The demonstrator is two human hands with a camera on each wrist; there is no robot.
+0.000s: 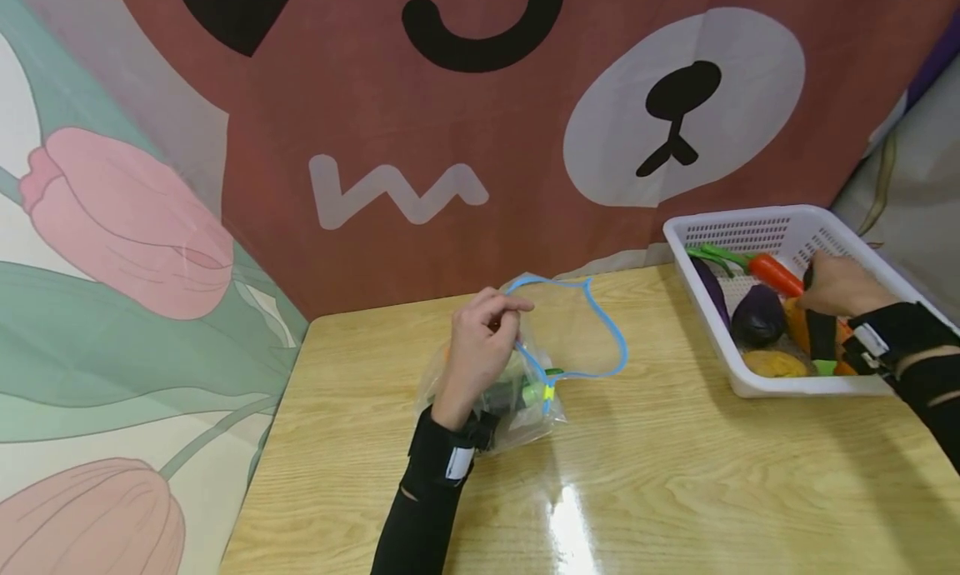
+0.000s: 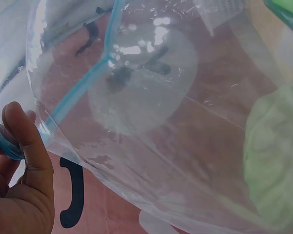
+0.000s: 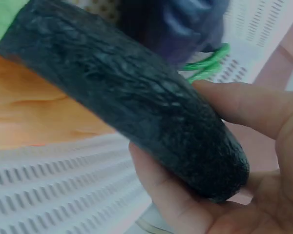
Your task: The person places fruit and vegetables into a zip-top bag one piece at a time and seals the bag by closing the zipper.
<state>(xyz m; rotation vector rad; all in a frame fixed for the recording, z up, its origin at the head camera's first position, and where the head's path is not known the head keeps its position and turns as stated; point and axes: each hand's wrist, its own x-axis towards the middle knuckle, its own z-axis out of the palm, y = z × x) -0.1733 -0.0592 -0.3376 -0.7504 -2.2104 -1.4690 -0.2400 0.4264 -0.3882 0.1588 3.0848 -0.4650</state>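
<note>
My left hand holds the blue-edged mouth of a clear zip bag; in the left wrist view the blue rim passes between thumb and fingers. Inside the bag, a pale green vegetable and a dark item with a light green end show through the plastic. At the right, my right hand reaches into a white basket. It grips one end of a long, dark, wrinkled vegetable, whose other end is light green in the head view.
Around the right hand in the basket lie a red chili pepper, a round dark purple eggplant, a yellow potato-like piece and orange vegetables. A printed cloth hangs behind the wooden table.
</note>
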